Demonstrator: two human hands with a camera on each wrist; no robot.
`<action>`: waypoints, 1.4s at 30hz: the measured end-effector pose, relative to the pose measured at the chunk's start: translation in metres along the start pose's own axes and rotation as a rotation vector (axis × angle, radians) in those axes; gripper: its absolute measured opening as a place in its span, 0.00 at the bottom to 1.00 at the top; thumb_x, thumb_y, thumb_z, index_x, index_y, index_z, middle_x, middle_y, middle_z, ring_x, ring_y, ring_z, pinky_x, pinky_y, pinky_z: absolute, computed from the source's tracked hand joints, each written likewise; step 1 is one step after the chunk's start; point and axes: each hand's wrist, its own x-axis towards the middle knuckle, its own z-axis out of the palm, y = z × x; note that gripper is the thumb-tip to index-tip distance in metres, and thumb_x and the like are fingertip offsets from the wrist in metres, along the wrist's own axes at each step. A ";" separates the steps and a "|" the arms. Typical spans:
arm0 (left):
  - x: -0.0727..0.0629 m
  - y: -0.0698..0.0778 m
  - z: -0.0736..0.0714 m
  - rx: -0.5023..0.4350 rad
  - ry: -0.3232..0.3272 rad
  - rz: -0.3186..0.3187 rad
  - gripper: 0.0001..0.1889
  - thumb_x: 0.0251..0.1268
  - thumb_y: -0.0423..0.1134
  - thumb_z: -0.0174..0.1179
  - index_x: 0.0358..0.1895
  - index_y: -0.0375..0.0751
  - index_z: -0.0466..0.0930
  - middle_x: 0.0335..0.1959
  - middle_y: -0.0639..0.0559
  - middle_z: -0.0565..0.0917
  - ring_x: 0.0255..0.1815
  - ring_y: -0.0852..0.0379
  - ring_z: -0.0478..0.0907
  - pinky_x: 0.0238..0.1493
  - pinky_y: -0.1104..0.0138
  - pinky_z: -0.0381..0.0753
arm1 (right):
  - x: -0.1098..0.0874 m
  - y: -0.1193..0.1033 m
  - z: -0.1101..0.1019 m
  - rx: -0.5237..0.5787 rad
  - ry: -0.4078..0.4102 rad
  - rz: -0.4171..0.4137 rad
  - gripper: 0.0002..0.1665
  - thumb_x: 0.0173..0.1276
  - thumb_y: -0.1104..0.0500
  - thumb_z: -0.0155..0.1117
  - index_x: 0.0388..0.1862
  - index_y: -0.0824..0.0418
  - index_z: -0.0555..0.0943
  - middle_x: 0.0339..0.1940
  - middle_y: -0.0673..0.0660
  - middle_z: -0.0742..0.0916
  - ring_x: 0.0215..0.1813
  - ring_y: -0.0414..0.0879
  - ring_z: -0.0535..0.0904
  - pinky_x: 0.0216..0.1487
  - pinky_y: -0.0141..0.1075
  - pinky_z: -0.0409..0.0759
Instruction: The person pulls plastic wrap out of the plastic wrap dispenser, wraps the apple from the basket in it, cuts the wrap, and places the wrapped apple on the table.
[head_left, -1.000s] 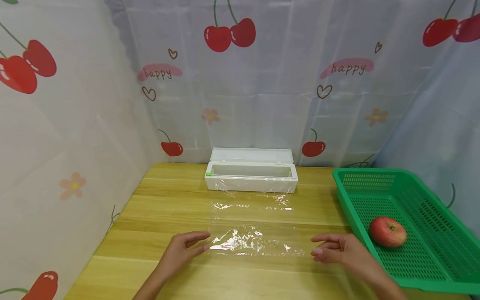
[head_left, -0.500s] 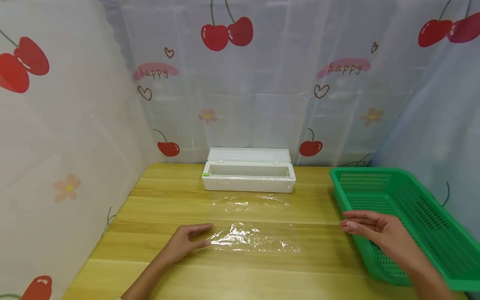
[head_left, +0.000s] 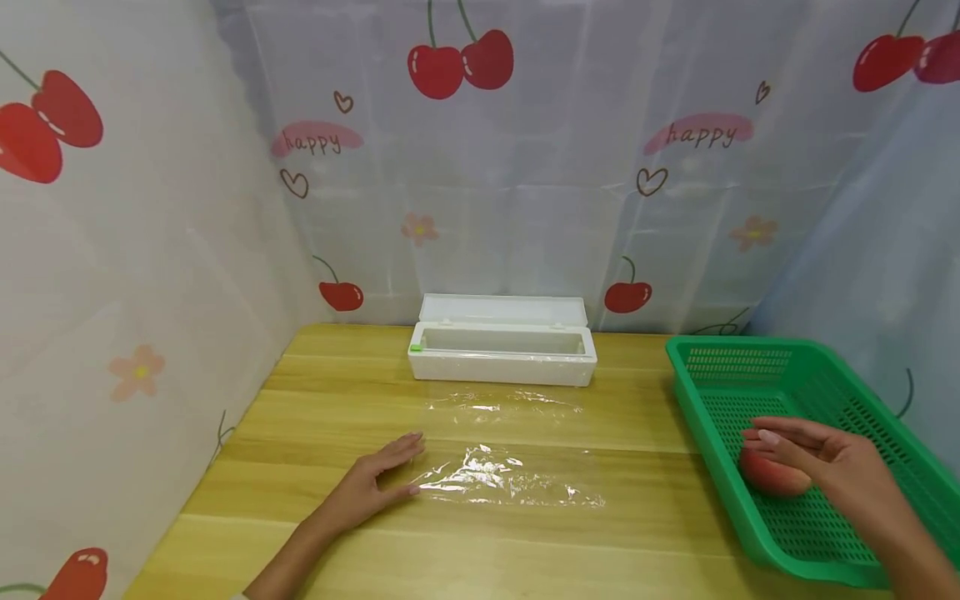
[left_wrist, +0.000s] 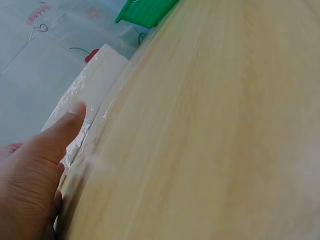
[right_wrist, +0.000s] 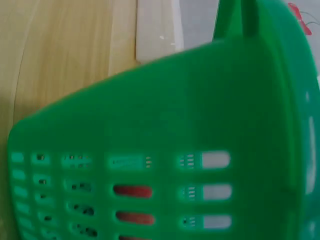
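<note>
A red apple (head_left: pixel 774 477) lies in the green plastic basket (head_left: pixel 708 454) at the right. Over it is my right hand (head_left: pixel 843 471), fingers stretched leftward and partly covering the apple in the head view. Clear cling film (head_left: pixel 510 482) spreads on the table from the front of a white dispenser box (head_left: pixel 502 369), whose lid stands up at the back. My left hand (head_left: pixel 366 490) rests at the film's left edge, thumb apart from the straight fingers. In the right wrist view the basket's wall (right_wrist: pixel 150 115) fills the picture; that hand is hidden there.
The wooden table (head_left: pixel 315 408) meets a cherry-printed curtain (head_left: pixel 510 208) at the back, with more curtain along both sides. A small green piece (head_left: pixel 416 347) sits at the box's left front corner.
My right hand has left the film's right edge and moved right, over the basket and the apple. The left hand stays by the film, its fingers now spread further from the thumb.
</note>
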 end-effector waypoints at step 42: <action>-0.003 0.000 0.002 0.120 -0.024 -0.087 0.37 0.63 0.58 0.68 0.73 0.46 0.73 0.77 0.53 0.66 0.78 0.41 0.59 0.73 0.39 0.60 | 0.023 0.079 -0.027 -0.355 -0.110 -0.032 0.49 0.78 0.45 0.60 0.78 0.77 0.53 0.70 0.85 0.64 0.64 0.83 0.65 0.45 0.65 0.79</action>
